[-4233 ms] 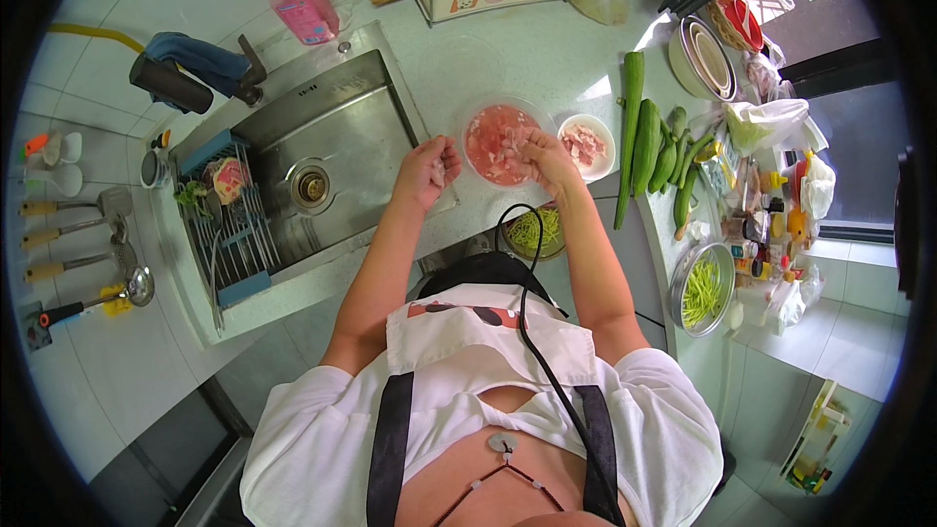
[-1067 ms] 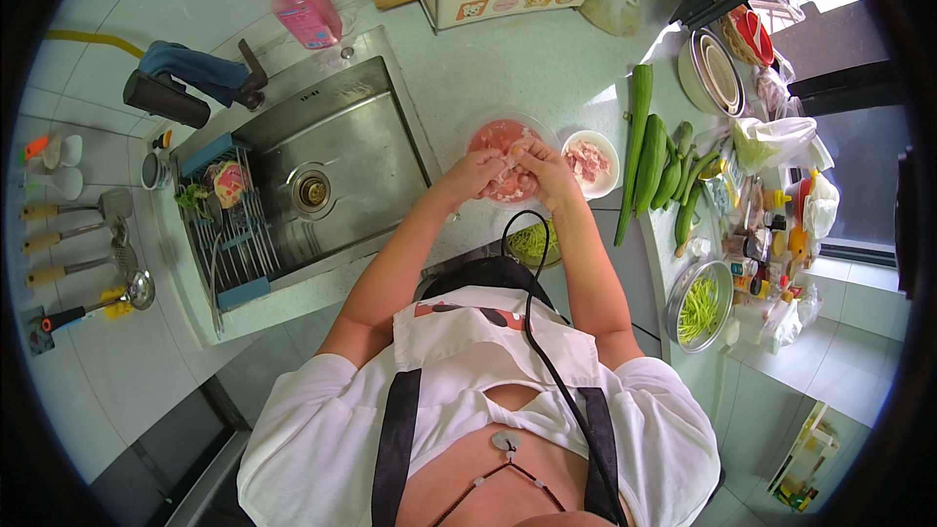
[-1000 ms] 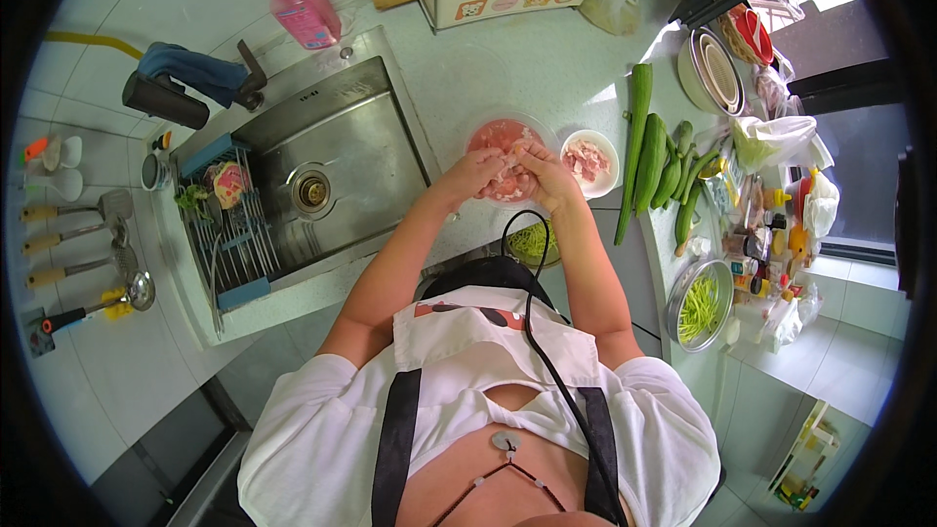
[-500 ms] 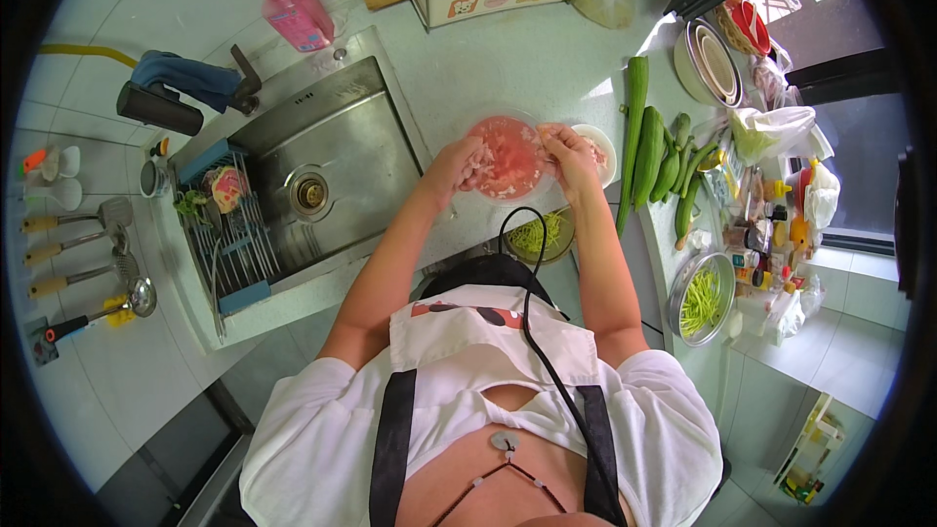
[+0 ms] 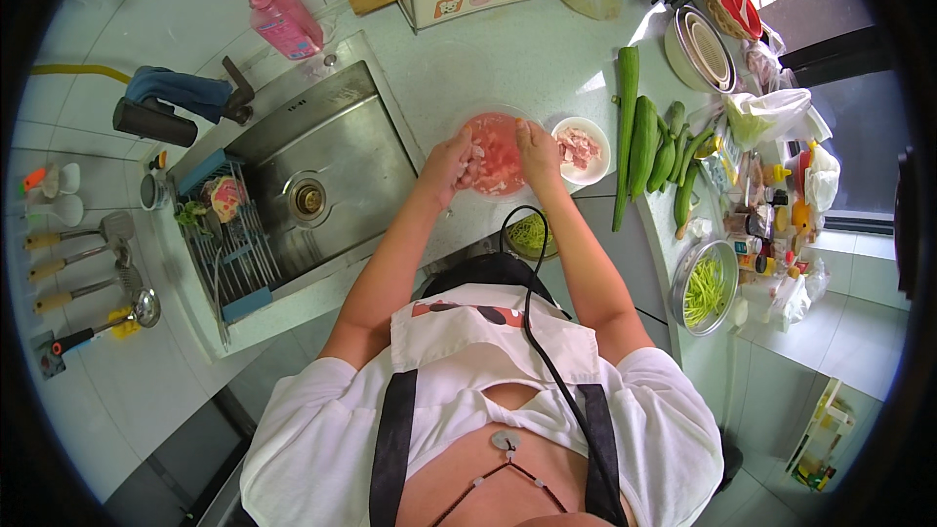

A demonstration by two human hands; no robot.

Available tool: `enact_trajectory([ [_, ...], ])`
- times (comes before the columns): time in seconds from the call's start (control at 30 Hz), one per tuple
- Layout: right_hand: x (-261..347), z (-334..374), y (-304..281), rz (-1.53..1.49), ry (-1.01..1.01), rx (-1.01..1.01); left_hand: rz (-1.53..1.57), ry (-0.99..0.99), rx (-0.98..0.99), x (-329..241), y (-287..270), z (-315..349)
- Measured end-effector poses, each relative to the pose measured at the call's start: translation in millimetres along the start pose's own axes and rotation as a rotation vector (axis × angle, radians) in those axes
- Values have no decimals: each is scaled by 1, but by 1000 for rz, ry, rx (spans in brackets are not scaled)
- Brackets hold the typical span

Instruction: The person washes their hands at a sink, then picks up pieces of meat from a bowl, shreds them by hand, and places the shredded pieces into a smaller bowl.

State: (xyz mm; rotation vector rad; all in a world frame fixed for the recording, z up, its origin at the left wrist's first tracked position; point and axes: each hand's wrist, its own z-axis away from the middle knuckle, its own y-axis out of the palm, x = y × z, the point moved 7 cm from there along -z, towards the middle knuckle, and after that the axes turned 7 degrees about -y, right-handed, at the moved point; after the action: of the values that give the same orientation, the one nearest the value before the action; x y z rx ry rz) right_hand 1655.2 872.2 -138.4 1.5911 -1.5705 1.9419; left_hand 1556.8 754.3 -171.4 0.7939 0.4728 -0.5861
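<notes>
Two bare hands meet over a clear round glass bowl of pink minced meat [image 5: 498,151] that sits on the pale counter [image 5: 508,49] just right of the stainless steel sink [image 5: 322,185]. The left hand [image 5: 457,161] curls at the bowl's left rim with its fingers bent into the meat; its grip looks closed on a clump, though exactly what the fingers pinch I cannot tell. The right hand [image 5: 535,148] lies on the bowl's right side, fingers pointing down into the pink mass and held loosely together, clamped on nothing that shows. Just beside the right hand stands a small white bowl of pale meat pieces [image 5: 580,148]. Further right lie several long green cucumbers and gourds [image 5: 639,137] in a row. A pink soap bottle [image 5: 283,20] stands behind the sink, and a metal bowl of shredded green vegetable [image 5: 705,288] rests near the counter's right edge
</notes>
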Motion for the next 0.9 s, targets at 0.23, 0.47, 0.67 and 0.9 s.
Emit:
enact_trajectory([
  [0.23, 4, 6, -11, 245, 24, 41, 13, -12, 31, 0, -3, 3],
  [0.47, -24, 2, -71, 511, 6, 5, 137, 15, 183, -2, 8, 4],
  [0.67, 11, 11, -68, 395, -157, 19, 102, -38, 205, -4, 17, 9],
  [0.9, 72, 22, -29, 195, -198, 291, 41, -19, 116, 3, 11, -2],
])
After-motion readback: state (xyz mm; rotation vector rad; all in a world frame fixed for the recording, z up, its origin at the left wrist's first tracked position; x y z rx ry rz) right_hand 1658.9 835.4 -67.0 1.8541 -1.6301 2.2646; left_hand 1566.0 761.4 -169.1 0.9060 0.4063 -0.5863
